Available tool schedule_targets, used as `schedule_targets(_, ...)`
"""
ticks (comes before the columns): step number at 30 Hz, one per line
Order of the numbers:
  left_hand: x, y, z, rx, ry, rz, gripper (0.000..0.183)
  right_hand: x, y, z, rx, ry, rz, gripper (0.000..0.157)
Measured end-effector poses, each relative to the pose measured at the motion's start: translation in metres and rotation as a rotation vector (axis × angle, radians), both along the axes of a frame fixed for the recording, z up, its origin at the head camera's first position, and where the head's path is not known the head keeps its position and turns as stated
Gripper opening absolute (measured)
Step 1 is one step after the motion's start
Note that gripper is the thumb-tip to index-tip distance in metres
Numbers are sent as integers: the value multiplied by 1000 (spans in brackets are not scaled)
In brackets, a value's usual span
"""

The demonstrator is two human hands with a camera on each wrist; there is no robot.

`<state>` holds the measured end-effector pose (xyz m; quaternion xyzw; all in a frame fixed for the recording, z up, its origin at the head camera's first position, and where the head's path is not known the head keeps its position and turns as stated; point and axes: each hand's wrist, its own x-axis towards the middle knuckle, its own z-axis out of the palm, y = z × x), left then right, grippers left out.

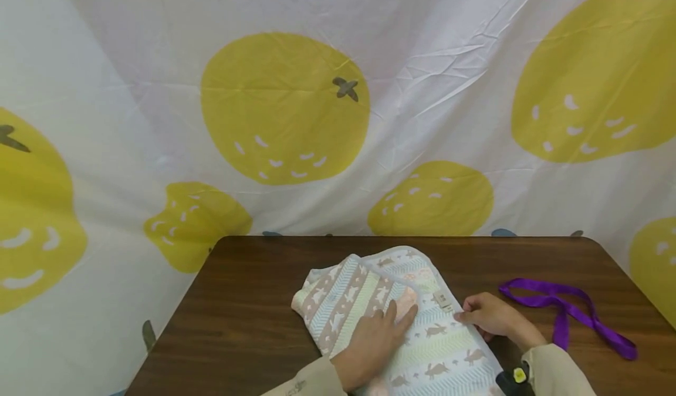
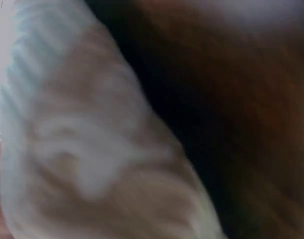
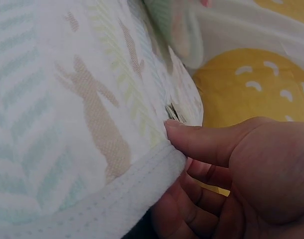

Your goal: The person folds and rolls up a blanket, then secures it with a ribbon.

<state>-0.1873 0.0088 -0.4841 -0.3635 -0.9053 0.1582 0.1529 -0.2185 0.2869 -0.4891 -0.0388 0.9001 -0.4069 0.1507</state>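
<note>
A white cloth point(image 1: 435, 343) with brown rabbits and pastel stripes lies partly folded on the table. Its left part is turned over as a flap point(image 1: 338, 305) showing brown bands with white rabbits. My left hand point(image 1: 372, 340) rests on that flap, fingers extended near its pale pink corner. At the right edge, my right hand point(image 1: 493, 315) pinches the grey-white binding; the right wrist view shows the thumb point(image 3: 202, 142) on top and the other fingers curled beneath. A small label point(image 1: 442, 301) is sewn near this edge. The left wrist view is blurred and mostly filled by fabric point(image 2: 92, 139).
To the right of the cloth, a purple ribbon point(image 1: 567, 306) lies loosely looped on the dark brown wooden table point(image 1: 237, 325). Behind the table hangs a white curtain point(image 1: 422, 120) printed with yellow fruit. A dark strap with a yellow tag point(image 1: 520, 375) sits by my right wrist.
</note>
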Motion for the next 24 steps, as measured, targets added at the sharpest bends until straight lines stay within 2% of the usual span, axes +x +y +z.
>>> schedule_targets(5, -13, -9, 5, 24, 88, -11, 58, 1, -1, 0, 5, 8, -5, 22)
schedule_targets(8, -22, -16, 8, 73, 146, 14, 53, 1, 0, 0, 10, 10, -8, 23)
schedule_targets(12, -32, -26, 13, 105, 253, 81, 43, 2, 1, 0, 12, 15, -7, 23)
schedule_targets(15, -36, -33, 16, 155, 302, 92, 47, 3, 2, 0, 7, 16, 2, 24)
schedule_targets(18, -38, -40, 20, 252, 260, 74, 61, 4, 3, 0, 0, 17, 6, 24)
schedule_targets(22, -38, -51, 31, 440, 142, 75, 76, 3, -1, -1, 2, 40, -25, 20)
schedule_targets(24, -37, -58, 38, 545, 98, 86, 77, 1, -4, -1, 2, 57, -56, 17)
